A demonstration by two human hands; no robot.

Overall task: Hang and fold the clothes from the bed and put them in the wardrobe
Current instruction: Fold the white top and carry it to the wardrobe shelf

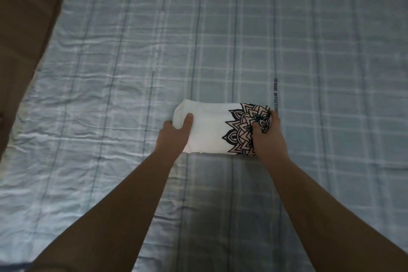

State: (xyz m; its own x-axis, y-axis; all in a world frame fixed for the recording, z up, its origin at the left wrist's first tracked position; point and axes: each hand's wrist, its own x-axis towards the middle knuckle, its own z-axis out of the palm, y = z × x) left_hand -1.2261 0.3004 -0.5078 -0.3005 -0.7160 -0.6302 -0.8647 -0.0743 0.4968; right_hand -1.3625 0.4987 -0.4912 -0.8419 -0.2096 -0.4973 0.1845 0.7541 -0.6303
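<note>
Blue checked bed [309, 28] is filling the view, its sheet wrinkling at left. Folded white garment [209, 130] with black mandala print is lying mid-bed. Your left hand [174, 137] is gripping its plain end, your right hand [268, 137] its printed end, fingers [276, 118] curling round the cloth.
</note>
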